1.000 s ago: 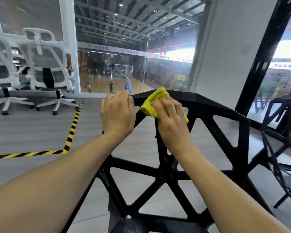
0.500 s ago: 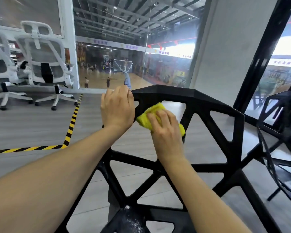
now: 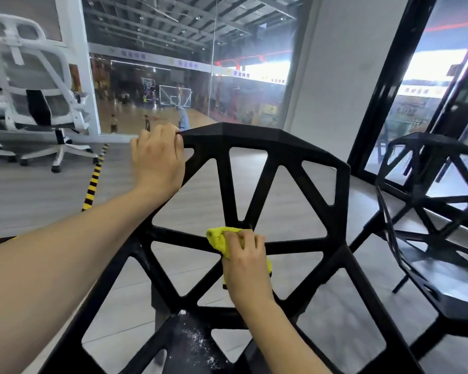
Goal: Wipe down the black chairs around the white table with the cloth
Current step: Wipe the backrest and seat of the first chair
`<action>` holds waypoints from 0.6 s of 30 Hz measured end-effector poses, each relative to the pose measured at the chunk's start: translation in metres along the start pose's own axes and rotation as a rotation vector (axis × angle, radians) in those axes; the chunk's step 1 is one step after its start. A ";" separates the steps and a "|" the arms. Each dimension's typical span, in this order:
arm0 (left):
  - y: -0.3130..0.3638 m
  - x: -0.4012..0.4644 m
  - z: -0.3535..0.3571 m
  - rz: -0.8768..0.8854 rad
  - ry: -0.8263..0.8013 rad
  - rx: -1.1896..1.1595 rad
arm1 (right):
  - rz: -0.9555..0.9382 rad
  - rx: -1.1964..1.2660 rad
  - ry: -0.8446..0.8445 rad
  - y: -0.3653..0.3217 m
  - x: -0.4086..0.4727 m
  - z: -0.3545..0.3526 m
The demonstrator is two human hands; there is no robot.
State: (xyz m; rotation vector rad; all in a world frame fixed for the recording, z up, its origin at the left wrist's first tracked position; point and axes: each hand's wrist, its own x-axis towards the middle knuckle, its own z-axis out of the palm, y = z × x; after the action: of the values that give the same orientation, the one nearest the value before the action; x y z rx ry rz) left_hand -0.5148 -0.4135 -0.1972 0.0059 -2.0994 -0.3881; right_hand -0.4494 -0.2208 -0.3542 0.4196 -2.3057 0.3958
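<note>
Black chair [image 3: 262, 168], backrest lattice: left hand [image 3: 157, 160] clasps the top rail's left corner. Right hand [image 3: 247, 265] pinches yellow cloth [image 3: 219, 238] against the centre joint. Best rubbed strut by strut, chair braced; pale dust [image 3: 197, 341] remains below.

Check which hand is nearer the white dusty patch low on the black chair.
Right. The right hand presses the yellow cloth on the chair's central strut junction, just above the dusty patch. The left hand grips the top rim, far above it.
</note>
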 end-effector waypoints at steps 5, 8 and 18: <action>0.018 -0.043 -0.018 0.141 -0.012 0.036 | -0.035 0.183 0.224 0.012 0.045 -0.055; 0.024 -0.112 -0.001 0.327 -0.081 0.047 | -0.022 0.074 0.414 0.031 0.103 -0.075; 0.005 -0.158 0.046 0.364 -0.303 0.228 | -0.028 -0.236 0.271 0.035 0.038 0.008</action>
State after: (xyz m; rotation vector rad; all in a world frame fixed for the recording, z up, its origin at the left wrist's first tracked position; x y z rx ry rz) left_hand -0.4679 -0.3710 -0.3491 -0.3143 -2.3724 0.0768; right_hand -0.4940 -0.1993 -0.3373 0.2626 -2.0493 0.1525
